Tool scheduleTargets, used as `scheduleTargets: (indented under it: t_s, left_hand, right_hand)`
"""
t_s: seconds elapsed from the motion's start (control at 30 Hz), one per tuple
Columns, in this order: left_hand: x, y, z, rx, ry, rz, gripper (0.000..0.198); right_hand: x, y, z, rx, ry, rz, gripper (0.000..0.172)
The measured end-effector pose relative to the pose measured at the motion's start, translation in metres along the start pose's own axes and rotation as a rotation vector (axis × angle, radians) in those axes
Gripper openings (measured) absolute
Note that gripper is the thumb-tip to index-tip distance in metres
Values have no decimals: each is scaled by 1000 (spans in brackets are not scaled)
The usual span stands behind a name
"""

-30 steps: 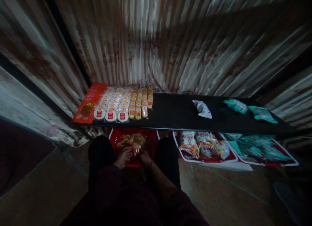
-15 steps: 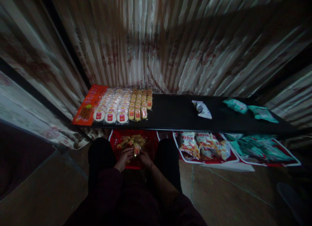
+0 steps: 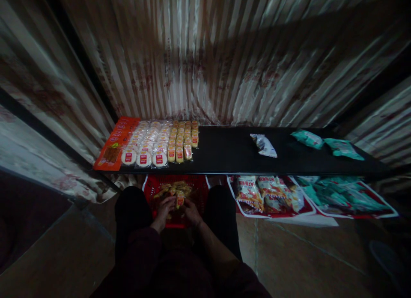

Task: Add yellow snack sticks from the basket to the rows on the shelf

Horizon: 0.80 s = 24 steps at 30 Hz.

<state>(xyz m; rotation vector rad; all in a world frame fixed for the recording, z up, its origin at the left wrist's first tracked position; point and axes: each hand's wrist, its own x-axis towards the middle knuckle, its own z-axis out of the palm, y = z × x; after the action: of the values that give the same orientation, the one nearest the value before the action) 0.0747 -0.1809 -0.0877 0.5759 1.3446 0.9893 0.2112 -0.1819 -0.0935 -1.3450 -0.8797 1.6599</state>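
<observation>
A red basket (image 3: 197, 191) with several small yellow snack packets (image 3: 180, 189) stands on the floor between my knees. My left hand (image 3: 163, 209) and my right hand (image 3: 190, 210) meet over the basket's near edge, fingers curled round a small yellow packet (image 3: 179, 200) held upright between them. On the black shelf (image 3: 231, 154) above lie rows of round white packets (image 3: 146, 146) and small yellow packets (image 3: 183, 141), beside a flat orange pack (image 3: 114, 144).
A white packet (image 3: 263, 144) and two teal packets (image 3: 326, 143) lie farther right on the shelf. Below it, trays hold beige-red snack bags (image 3: 266, 193) and teal bags (image 3: 337, 197). A striped curtain hangs behind. Bare floor lies left and right of my legs.
The view has shifted slightly downward. Both hands stay at the basket's near edge and have drawn a little closer together round the yellow packet.
</observation>
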Motion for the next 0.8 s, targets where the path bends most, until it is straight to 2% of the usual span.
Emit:
scheduleTargets:
  t_s: [0.27, 0.5, 0.8]
  left_hand:
    - [1, 4, 8, -2, 42, 22, 24]
    - [1, 7, 16, -24, 22, 54, 26]
    - [1, 19, 27, 37, -14, 182, 25]
  right_hand:
    - [-1, -2, -4, 1, -7, -51, 41]
    - [-2, -9, -11, -76, 77, -136, 42]
    - [0, -11, -17, -62, 142, -227, 52]
